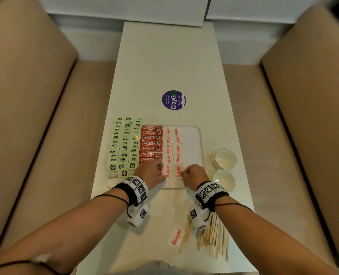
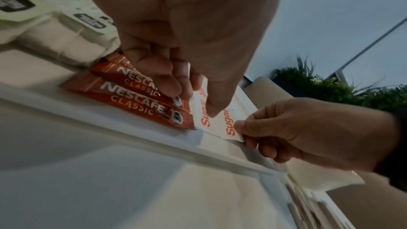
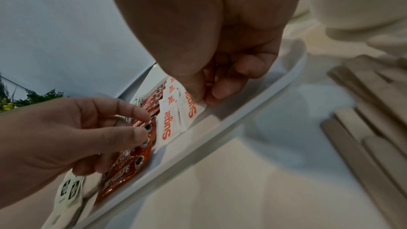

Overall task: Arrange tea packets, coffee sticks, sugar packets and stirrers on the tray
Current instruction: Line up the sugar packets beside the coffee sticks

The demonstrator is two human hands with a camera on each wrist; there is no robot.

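Both forearms reached in from the near edge of the desk (image 1: 164, 56), each wrist strapped with a marker-tagged camera band. Left hand (image 1: 149, 171) had its grip curled, fingertips (image 3: 141, 134) pressing on the ends of the nearest coffee sticks (image 1: 150, 142), while the thumb touched the nearest sugar packet of the left column (image 2: 204, 119). Right hand (image 1: 194, 174) pinched the near right edge of the adjoining sugar packet (image 1: 178, 171) between thumb and forefinger, setting it flat beside its neighbour at the near end of the tray (image 1: 198, 135). On that tray, green tea packets (image 1: 124, 143) filled the left side in three columns, spilling past its far edge, coffee sticks ran down the middle, and two columns of sugar lay right of them; the strip at the right stood bare. One loose sugar packet (image 1: 175, 237) and the bundle of wooden stirrers (image 1: 214, 235) waited on the desk near the person, not yet placed. Two white cups (image 1: 225, 157) sat just right of the tray. Risk here looked plain: the packets are light and slick, so a drag of either hand on release could skew the rows, and the right wrist, hanging over the stirrers, could scatter them or knock a cup.
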